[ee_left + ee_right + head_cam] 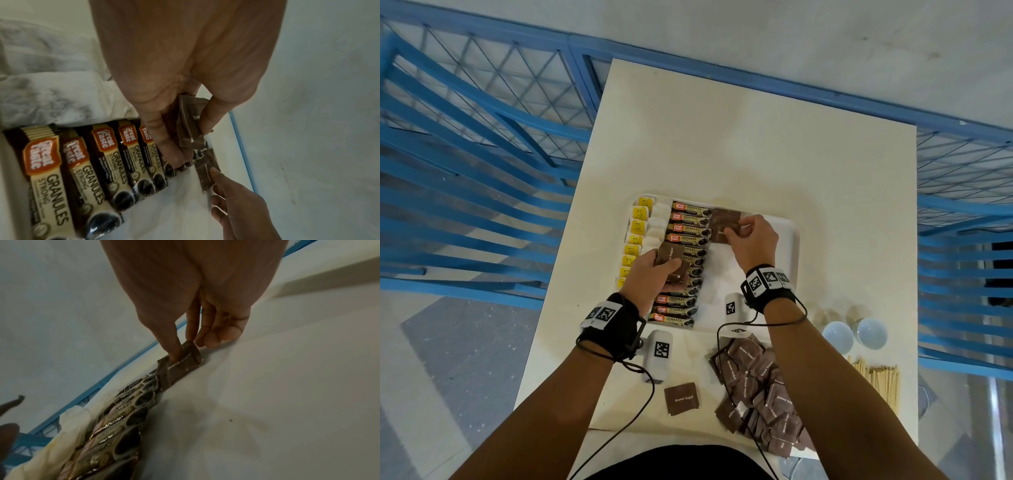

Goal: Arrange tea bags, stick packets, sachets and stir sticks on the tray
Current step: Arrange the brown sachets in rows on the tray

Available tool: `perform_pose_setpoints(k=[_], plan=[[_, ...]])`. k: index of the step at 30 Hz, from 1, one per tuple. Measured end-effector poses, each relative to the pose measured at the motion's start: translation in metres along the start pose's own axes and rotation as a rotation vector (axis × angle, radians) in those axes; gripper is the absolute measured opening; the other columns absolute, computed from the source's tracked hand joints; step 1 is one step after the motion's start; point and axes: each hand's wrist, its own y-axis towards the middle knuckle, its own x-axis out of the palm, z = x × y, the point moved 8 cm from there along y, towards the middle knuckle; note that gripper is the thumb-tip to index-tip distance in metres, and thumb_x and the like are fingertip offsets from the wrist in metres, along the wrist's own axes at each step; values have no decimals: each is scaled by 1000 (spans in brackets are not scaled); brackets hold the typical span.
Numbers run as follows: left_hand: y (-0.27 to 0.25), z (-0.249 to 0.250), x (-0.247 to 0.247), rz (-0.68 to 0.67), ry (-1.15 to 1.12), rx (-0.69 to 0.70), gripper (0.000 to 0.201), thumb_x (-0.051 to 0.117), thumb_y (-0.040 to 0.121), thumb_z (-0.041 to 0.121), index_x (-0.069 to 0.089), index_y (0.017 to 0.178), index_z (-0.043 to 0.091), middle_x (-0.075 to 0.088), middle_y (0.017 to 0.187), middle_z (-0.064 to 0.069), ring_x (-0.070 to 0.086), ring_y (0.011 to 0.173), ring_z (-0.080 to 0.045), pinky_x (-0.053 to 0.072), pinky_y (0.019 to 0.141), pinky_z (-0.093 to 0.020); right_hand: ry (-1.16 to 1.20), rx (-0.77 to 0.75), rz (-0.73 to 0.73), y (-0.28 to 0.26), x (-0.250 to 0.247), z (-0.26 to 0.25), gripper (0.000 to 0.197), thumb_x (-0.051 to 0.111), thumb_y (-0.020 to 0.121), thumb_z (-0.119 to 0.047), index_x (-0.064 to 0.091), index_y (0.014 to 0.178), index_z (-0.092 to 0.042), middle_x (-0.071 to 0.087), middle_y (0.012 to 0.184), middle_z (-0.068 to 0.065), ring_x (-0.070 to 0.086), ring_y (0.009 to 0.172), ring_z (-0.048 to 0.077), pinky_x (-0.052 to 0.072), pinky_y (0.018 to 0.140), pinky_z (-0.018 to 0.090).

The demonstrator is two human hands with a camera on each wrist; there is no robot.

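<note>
A white tray (792, 246) holds a column of yellow-tagged tea bags (638, 233) and, beside it, a column of coffee stick packets (688, 219). My right hand (739, 229) pinches a brown sugar sachet (722, 221) lying at the tray's far end, right of the packets; its fingertip rests on that sachet (180, 368). My left hand (667, 269) hovers over the stick packets (102, 162) and grips a small stack of brown sachets (191, 120). Loose sachets (760, 394) are piled on the table near me, and stir sticks (880, 380) lie at the right.
Two white cups (837, 335) stand right of the tray. A single sachet (682, 398) lies near the table's front edge. Blue railings and a blue chair surround the white table (756, 137). The tray's right half (726, 274) is bare.
</note>
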Motion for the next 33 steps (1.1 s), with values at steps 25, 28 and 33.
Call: perform_pose_setpoints(k=[25, 28, 33], plan=[[-14, 21, 3, 25, 202, 169, 10, 64, 101, 24, 71, 106, 21, 77, 98, -11, 76, 74, -30, 51, 47, -27, 225, -164, -469, -59, 29, -62, 14, 77, 87, -31, 71, 91, -20, 74, 81, -3, 72, 77, 15, 61, 76, 37], [-16, 23, 4, 3, 277, 204, 12, 66, 99, 26, 72, 108, 20, 76, 98, -8, 77, 75, -29, 52, 45, -27, 267, -163, -503, -61, 31, -65, 16, 79, 86, -31, 71, 88, -17, 74, 82, -2, 73, 71, 17, 62, 72, 36], [-16, 22, 3, 13, 251, 190, 13, 68, 98, 24, 73, 106, 16, 74, 100, -9, 76, 76, -22, 56, 47, -27, 381, -32, -454, -57, 36, -53, 10, 74, 91, -23, 78, 86, -16, 73, 78, 1, 66, 69, 16, 53, 65, 31]])
